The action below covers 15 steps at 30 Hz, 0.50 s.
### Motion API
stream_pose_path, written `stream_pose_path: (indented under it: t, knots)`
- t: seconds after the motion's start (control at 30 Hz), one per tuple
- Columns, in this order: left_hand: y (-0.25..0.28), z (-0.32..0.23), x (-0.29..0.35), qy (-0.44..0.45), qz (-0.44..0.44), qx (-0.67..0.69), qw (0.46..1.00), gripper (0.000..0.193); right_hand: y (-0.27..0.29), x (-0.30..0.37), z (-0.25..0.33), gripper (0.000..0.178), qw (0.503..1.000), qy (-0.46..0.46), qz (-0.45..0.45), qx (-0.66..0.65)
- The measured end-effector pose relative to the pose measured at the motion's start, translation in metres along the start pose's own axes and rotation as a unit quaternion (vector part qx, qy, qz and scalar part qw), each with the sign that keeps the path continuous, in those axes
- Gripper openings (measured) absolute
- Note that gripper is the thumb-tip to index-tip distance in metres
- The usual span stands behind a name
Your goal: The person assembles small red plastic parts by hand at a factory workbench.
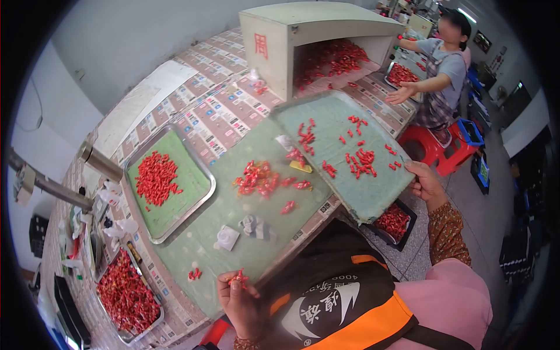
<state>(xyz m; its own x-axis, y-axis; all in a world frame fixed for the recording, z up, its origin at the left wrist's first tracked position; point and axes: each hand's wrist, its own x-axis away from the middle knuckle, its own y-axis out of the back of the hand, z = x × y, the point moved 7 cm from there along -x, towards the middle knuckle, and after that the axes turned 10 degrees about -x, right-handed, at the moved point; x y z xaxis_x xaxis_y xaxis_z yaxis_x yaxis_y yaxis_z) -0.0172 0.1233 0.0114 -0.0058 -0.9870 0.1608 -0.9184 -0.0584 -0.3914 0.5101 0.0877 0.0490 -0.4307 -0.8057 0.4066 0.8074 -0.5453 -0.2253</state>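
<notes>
Pale-green rectangular tray point(332, 119), strewn with small red oblong pieces point(364, 163), overhangs the near edge of the patterned worktop point(224, 96); the right hand point(426, 184) clasps its outer corner, best held level against spillage. The left hand point(235, 304) pinches a small red cluster point(238, 279) near that edge.

left hand point(236, 298): pinches red pieces point(238, 279) by tabletop point(219, 119) near edge | right hand point(429, 186): grips green board point(379, 189) right corner | metal tray point(166, 214), red pile point(156, 177): green mat point(195, 256) left edge

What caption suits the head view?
Right hand grips a tray of scattered red pieces while the left hand holds more.
</notes>
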Motion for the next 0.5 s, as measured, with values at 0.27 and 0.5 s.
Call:
stream_pose_path:
  t: [0.27,0.5]
  knots:
    - [0.003,0.003,-0.001,-0.001,0.017,-0.035,0.999,0.02,0.105,-0.005,-0.01,0.02,0.988,0.073,-0.122,-0.061]
    - [0.005,0.001,0.005,0.007,-0.022,-0.017,1.0,0.019,0.135,-0.066,-0.007,0.02,0.981,0.098,-0.156,-0.067]
